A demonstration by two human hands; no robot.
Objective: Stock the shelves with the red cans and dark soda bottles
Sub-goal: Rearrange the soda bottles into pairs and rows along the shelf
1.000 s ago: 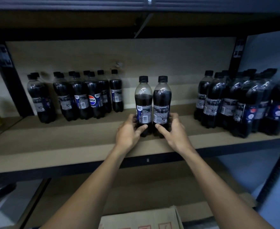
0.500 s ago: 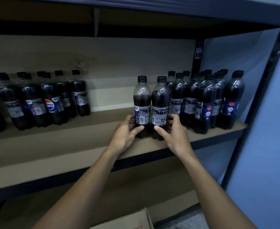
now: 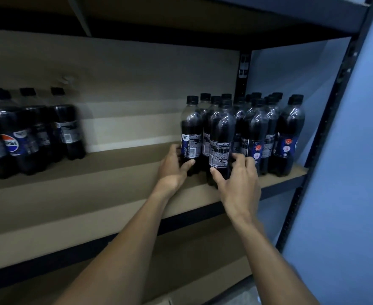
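Pepsi bottles [image 3: 191, 137] are gripped low by our left hand [image 3: 172, 168] and right hand [image 3: 239, 186], to butt upright against the cluster [image 3: 269, 133].

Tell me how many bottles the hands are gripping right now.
2. Left hand grips the left bottle; right hand grips the nearer bottle, both standing on the shelf beside the right cluster. None seems hidden.

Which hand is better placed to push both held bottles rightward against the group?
Probably the left hand: it holds the left bottle from its left side. The right hand has its fingers between the right bottle and the group.
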